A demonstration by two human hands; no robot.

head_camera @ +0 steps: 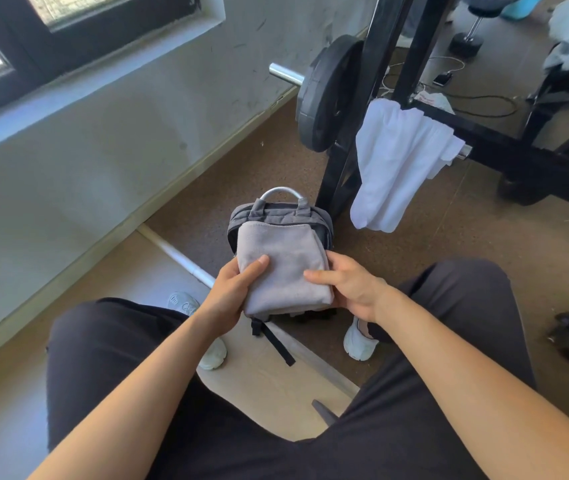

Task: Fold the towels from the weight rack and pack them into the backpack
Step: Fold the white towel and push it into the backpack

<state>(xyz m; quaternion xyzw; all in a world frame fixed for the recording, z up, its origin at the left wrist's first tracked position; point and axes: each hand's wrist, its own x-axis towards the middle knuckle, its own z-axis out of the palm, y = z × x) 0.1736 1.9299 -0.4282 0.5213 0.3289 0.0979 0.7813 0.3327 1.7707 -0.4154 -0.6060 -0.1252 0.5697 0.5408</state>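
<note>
Both hands hold a folded grey towel [285,268] over the backpack [278,216]: left hand [233,292] and right hand [347,289] pinch its sides. A white towel [397,164] hangs on the rack [484,143]. No words to read.

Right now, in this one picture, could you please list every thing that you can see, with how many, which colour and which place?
grey towel: one, light grey, folded, held over the backpack
backpack: one, dark grey, on the floor between the feet
white towel: one, white, hanging over a bar of the weight rack
weight rack: one, black, right of the backpack
weight plate: one, black, on the rack near the wall
phone: one, dark, on the floor behind the rack
shoes: two, white, beside the backpack
left hand: one, grips the grey towel's left side
right hand: one, holds its right side
</note>
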